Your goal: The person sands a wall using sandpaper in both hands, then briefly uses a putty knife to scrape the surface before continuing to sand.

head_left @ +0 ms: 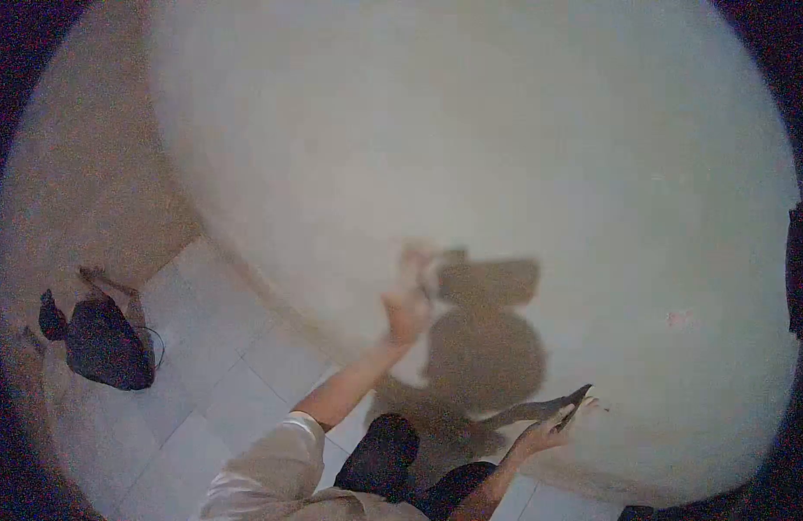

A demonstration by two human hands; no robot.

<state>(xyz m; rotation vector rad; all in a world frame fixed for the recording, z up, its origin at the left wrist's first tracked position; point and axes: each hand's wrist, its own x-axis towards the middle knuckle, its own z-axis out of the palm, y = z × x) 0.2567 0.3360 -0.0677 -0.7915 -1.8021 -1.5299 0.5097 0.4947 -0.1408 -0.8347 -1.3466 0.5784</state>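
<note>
My left hand (pixel 406 300) is raised against a pale wall (pixel 471 130), its fingers smeared by motion. Whether anything is in it, I cannot make out. Lower and to the right, my right hand (pixel 545 437) is closed around a thin, flat dark object (pixel 576 405), seen nearly edge-on close to the wall. Its exact kind does not show. Shadows of my head and arms (pixel 486 356) fall on the wall between the two hands.
Light floor tiles (pixel 201 382) meet the wall along a slanting lower edge. A black bag-like item (pixel 110 343) lies at the far left, beside a brownish wall (pixel 80 165). My dark-clothed knees (pixel 380 456) are close below the wall. A small reddish mark (pixel 680 319) shows at right.
</note>
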